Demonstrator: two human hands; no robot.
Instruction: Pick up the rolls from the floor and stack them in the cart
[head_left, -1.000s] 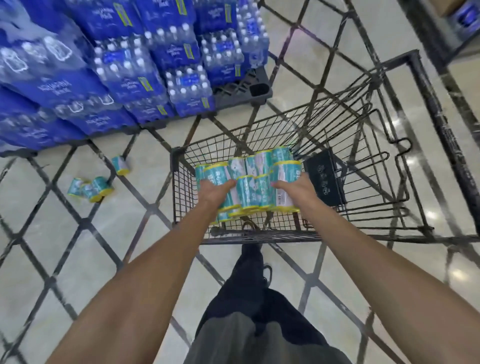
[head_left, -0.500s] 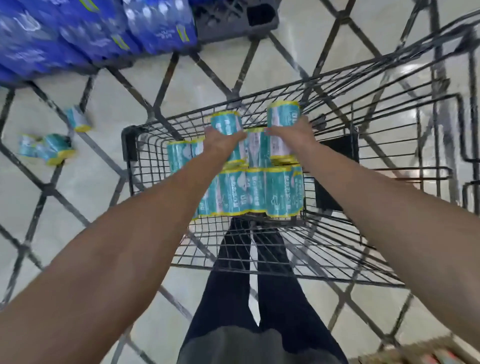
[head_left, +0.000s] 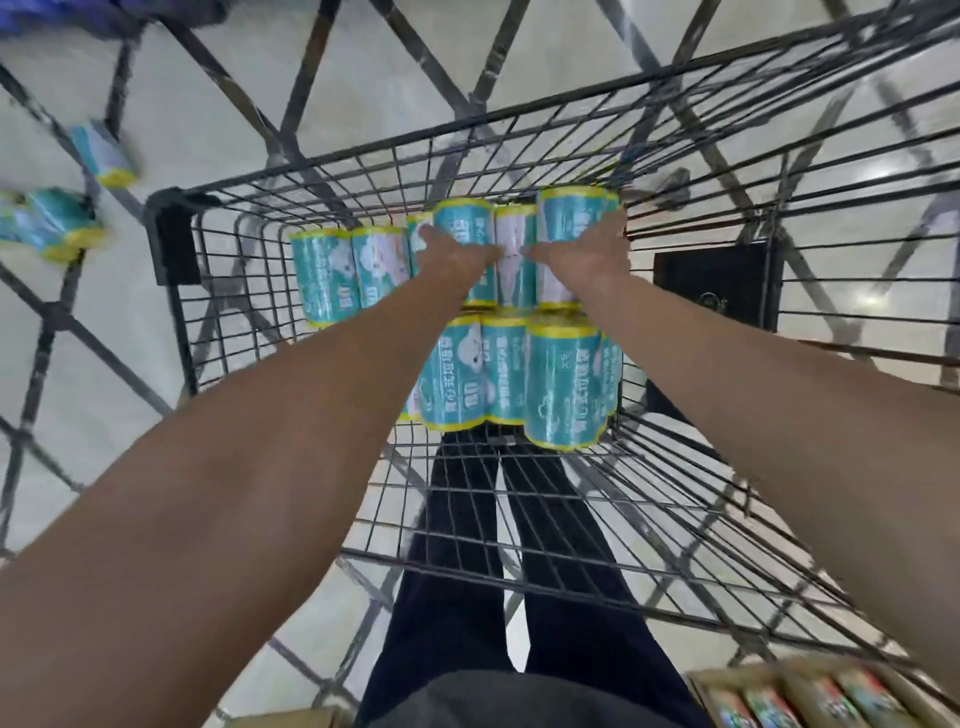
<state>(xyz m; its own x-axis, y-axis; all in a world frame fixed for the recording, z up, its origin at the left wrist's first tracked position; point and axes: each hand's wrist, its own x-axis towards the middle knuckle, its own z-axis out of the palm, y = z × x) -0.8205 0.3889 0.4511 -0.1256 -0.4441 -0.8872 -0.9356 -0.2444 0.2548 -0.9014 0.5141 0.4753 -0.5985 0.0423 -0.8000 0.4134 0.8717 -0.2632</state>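
— Where are the rolls?

— Most sit stacked in the cart (head_left: 171, 244). The left hand (head_left: 457, 254) and right hand (head_left: 584, 260) hold the top pack of rolls (head_left: 514, 249) from both sides, fingers curled round it, on the lower pack (head_left: 519, 374).

— Any on the floor (head_left: 363, 78)?

— Yes, loose rolls (head_left: 52, 228) lie far left, beside the cart.

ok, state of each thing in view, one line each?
left hand: gripping upper pack
right hand: gripping upper pack
upper pack of rolls: held atop the stack
lower packs: stacked in cart
cart: partly loaded
rolls on floor: not yet picked up
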